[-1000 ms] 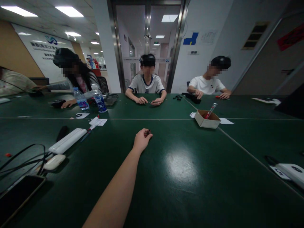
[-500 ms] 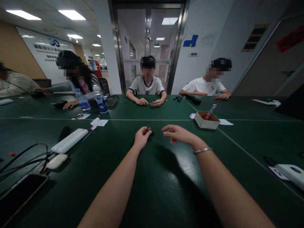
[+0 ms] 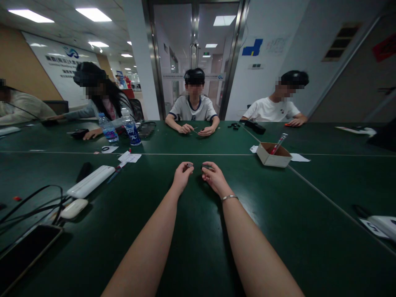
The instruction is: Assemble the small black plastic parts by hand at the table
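My left hand (image 3: pixel 181 177) is above the green table, fingertips pinched on a small metallic piece (image 3: pixel 189 165). Just to its right, my right hand (image 3: pixel 215 177), with a silver bracelet (image 3: pixel 230 197) at the wrist, grips a small dark piece (image 3: pixel 205 167) between thumb and fingers. A narrow gap separates the two hands, and the pieces do not touch. Both pieces are too small, and too much covered by fingers, for me to tell their kind.
A cardboard box (image 3: pixel 273 159) holding a red-and-clear tube stands to the right. On the left lie a white power bank (image 3: pixel 90 181), cables, a white case (image 3: pixel 74 208) and a phone (image 3: pixel 29 251). Two bottles (image 3: pixel 131 130) stand farther back. Several people sit across the table.
My right hand has moved left from an open pose, closing on the small dark piece beside my left hand. My left hand stays in nearly the same place, still pinching the metallic piece.
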A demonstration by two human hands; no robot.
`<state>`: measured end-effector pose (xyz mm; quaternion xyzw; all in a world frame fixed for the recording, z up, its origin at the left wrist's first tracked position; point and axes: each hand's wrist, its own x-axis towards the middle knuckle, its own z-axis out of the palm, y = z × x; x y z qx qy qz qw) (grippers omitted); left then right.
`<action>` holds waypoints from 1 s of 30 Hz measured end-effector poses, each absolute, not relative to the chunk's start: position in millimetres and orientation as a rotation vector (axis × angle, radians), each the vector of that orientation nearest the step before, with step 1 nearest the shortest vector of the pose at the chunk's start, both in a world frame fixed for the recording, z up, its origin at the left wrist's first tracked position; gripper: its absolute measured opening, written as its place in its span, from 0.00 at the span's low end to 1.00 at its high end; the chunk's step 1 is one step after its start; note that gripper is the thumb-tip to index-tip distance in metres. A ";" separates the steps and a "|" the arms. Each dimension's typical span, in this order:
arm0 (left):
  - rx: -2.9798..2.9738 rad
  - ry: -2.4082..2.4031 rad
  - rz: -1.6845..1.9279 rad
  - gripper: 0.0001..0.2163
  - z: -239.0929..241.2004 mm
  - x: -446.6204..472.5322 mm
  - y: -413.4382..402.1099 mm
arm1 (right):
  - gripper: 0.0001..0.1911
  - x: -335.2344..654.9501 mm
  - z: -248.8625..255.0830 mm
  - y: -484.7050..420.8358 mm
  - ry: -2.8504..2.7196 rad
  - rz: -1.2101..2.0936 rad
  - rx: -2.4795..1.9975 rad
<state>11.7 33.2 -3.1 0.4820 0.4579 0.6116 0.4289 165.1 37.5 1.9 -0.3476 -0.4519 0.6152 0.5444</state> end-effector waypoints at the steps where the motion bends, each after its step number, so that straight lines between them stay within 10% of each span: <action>1: 1.179 1.141 1.522 0.08 -3.3 11.7 33.6 | 0.20 165.4 2.2 36.9 -1.078 1.453 -0.836; 30: 1.465 1.222 1.396 0.09 2.3 2.7 21.9 | 0.14 163.8 1.2 35.7 -1.043 1.604 -0.732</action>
